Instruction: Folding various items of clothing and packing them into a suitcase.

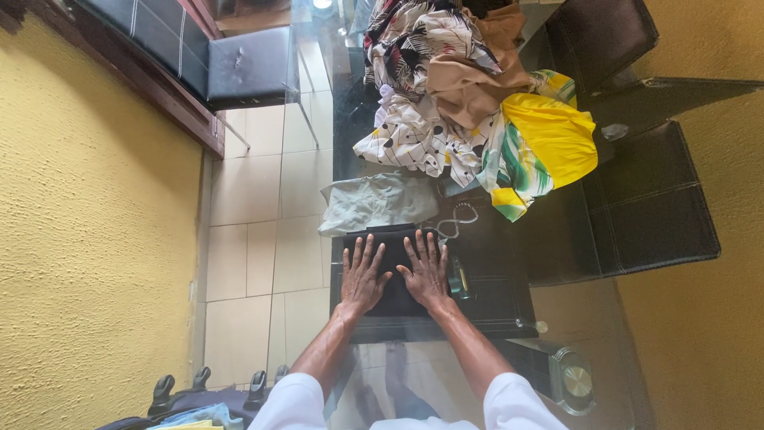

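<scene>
- On my feed, a large heap of unfolded garments point(469, 95), patterned, tan and yellow, covers the far end of the glass tabletop point(509, 318); I judge most of the work remains.
- One pale green folded piece point(378, 201) lies just beyond the hands, apparently finished.
- A dark folded garment point(395, 275) lies flat on the near tabletop, in hand now.
- Left hand point(362, 275) and right hand point(426, 271) both press flat on it, fingers point(356, 251) spread wide, gripping nothing.

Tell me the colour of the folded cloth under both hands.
Black, seen in the head view: the folded cloth lies flat on the glass table.
</scene>
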